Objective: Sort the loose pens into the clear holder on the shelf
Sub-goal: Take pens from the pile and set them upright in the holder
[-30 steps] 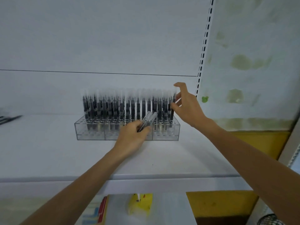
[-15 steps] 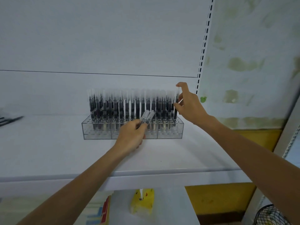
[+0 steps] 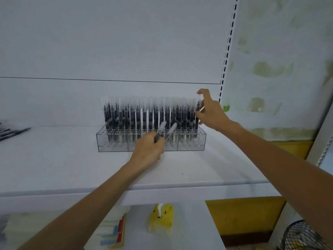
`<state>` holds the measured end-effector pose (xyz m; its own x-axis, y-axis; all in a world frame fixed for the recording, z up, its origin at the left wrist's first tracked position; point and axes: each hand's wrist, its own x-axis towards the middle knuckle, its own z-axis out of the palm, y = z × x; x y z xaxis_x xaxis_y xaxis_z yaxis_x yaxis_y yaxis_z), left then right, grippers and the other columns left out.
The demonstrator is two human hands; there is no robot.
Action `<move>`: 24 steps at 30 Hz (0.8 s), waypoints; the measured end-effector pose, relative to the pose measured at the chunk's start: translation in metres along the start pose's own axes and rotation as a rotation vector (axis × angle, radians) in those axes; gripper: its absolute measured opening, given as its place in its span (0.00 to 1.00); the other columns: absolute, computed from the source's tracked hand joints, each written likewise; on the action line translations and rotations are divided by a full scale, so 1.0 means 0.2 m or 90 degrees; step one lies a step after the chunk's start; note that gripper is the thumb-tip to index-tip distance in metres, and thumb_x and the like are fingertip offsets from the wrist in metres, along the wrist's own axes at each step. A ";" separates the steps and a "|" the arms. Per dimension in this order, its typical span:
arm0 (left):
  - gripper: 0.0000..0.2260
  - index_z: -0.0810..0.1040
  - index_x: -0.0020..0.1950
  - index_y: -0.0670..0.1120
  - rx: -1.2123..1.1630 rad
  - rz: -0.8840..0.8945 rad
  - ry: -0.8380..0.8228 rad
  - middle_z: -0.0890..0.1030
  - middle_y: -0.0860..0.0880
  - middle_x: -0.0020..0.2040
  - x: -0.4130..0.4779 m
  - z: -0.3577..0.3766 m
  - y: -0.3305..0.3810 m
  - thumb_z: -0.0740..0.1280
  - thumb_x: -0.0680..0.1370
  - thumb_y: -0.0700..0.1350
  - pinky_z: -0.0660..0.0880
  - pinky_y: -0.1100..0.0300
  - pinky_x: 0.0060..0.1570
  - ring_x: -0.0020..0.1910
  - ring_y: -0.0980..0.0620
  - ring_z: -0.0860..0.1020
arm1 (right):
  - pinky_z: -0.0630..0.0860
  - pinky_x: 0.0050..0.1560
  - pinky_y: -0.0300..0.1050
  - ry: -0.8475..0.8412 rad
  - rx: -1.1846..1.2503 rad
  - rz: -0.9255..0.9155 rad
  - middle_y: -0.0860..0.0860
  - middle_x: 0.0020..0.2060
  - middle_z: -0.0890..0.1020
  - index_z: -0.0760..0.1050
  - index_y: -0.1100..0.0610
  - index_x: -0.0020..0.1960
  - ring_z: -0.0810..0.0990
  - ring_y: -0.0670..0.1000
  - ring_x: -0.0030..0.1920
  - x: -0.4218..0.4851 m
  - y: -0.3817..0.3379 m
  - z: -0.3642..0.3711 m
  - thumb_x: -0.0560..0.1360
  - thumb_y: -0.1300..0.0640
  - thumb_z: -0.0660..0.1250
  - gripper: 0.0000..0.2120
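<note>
A clear holder [image 3: 115, 143] stands on the white shelf [image 3: 54, 163], packed with several upright black pens with clear caps [image 3: 144, 114]. In front of its middle, my left hand [image 3: 149, 150] grips two loose pens [image 3: 164, 131] that point up and to the right. My right hand [image 3: 210, 112] is at the holder's far right end. Its thumb and fingers pinch one upright pen [image 3: 198, 109], with the forefinger curled over the cap. That pen's lower end is among the holder's rightmost slots.
More loose dark pens [image 3: 12, 132] lie at the shelf's left edge. A slotted upright [image 3: 228, 47] runs down right of the holder. Below the shelf are a yellow packet [image 3: 160, 219], coloured sheets [image 3: 115, 231] and a black wire basket [image 3: 302, 235].
My right hand has lifted slightly along the rightmost pen, its forefinger now over the cap. The left hand keeps the two pens in front of the holder. The view has shifted a little.
</note>
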<state>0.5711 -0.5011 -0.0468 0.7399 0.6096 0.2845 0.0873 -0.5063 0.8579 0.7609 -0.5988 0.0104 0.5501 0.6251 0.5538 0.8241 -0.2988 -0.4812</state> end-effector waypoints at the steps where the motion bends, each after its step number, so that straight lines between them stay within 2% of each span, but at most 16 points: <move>1: 0.10 0.69 0.39 0.46 0.022 0.007 0.003 0.75 0.47 0.35 0.00 0.00 0.00 0.57 0.80 0.42 0.67 0.69 0.22 0.28 0.55 0.70 | 0.77 0.31 0.52 0.006 0.001 -0.004 0.61 0.38 0.72 0.57 0.54 0.67 0.80 0.67 0.35 0.00 0.00 0.01 0.74 0.69 0.60 0.25; 4: 0.07 0.69 0.42 0.47 0.080 0.018 0.016 0.77 0.49 0.37 0.00 0.01 0.00 0.57 0.80 0.44 0.67 0.65 0.30 0.30 0.55 0.71 | 0.76 0.32 0.51 0.018 0.007 -0.002 0.59 0.38 0.73 0.58 0.54 0.67 0.80 0.67 0.38 -0.02 0.02 0.01 0.75 0.69 0.61 0.25; 6: 0.06 0.70 0.45 0.46 0.103 0.020 0.027 0.77 0.49 0.37 0.00 0.02 0.01 0.57 0.80 0.44 0.64 0.65 0.30 0.30 0.56 0.70 | 0.78 0.34 0.51 0.018 0.023 0.011 0.56 0.38 0.74 0.59 0.54 0.67 0.82 0.62 0.36 -0.02 0.04 -0.01 0.75 0.67 0.63 0.25; 8: 0.06 0.71 0.46 0.45 0.123 0.026 0.036 0.77 0.49 0.37 0.00 0.03 0.01 0.57 0.80 0.44 0.63 0.65 0.29 0.30 0.56 0.69 | 0.82 0.40 0.55 0.012 0.070 0.025 0.53 0.36 0.76 0.60 0.52 0.67 0.82 0.54 0.33 -0.02 0.06 -0.04 0.75 0.67 0.64 0.25; 10: 0.07 0.71 0.47 0.44 0.129 0.028 0.037 0.77 0.47 0.39 0.00 0.04 0.01 0.57 0.80 0.44 0.63 0.66 0.28 0.30 0.55 0.68 | 0.82 0.43 0.53 0.004 0.097 0.034 0.53 0.35 0.78 0.62 0.52 0.66 0.81 0.50 0.32 -0.02 0.06 -0.05 0.75 0.67 0.65 0.25; 12: 0.06 0.71 0.47 0.44 0.125 0.029 0.035 0.78 0.45 0.40 0.00 0.05 0.01 0.57 0.80 0.44 0.64 0.68 0.27 0.30 0.55 0.68 | 0.81 0.44 0.53 -0.008 0.083 0.017 0.55 0.36 0.79 0.62 0.51 0.66 0.81 0.51 0.33 -0.03 0.05 -0.06 0.75 0.67 0.65 0.25; 16: 0.07 0.72 0.47 0.44 0.122 0.024 0.037 0.77 0.44 0.41 0.00 0.05 0.01 0.57 0.80 0.45 0.63 0.67 0.28 0.30 0.54 0.68 | 0.79 0.44 0.59 -0.032 -0.013 -0.090 0.66 0.39 0.79 0.61 0.52 0.68 0.79 0.66 0.39 -0.03 -0.01 -0.01 0.74 0.70 0.62 0.26; 18: 0.07 0.71 0.46 0.44 0.123 0.021 0.039 0.77 0.44 0.40 -0.01 0.04 0.01 0.57 0.80 0.45 0.63 0.64 0.30 0.31 0.54 0.68 | 0.79 0.43 0.57 -0.020 -0.023 -0.095 0.64 0.39 0.79 0.61 0.53 0.68 0.79 0.65 0.39 -0.03 0.00 0.00 0.74 0.69 0.61 0.26; 21: 0.07 0.71 0.44 0.46 0.127 0.013 0.041 0.77 0.45 0.40 -0.01 0.03 0.00 0.58 0.80 0.45 0.63 0.63 0.31 0.32 0.53 0.68 | 0.79 0.37 0.54 0.004 0.034 -0.042 0.60 0.38 0.79 0.60 0.52 0.67 0.81 0.62 0.38 -0.03 0.03 -0.01 0.74 0.69 0.62 0.25; 24: 0.07 0.70 0.43 0.47 0.134 0.017 0.045 0.77 0.46 0.40 -0.02 0.04 0.00 0.58 0.80 0.46 0.64 0.66 0.29 0.31 0.54 0.68 | 0.81 0.38 0.60 0.024 0.083 0.003 0.58 0.35 0.76 0.60 0.53 0.66 0.82 0.58 0.35 -0.04 0.06 -0.02 0.74 0.69 0.62 0.24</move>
<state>0.5739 -0.5081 -0.0504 0.6962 0.6319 0.3406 0.2114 -0.6339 0.7440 0.7677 -0.6105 0.0039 0.5609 0.5958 0.5748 0.7980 -0.2042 -0.5670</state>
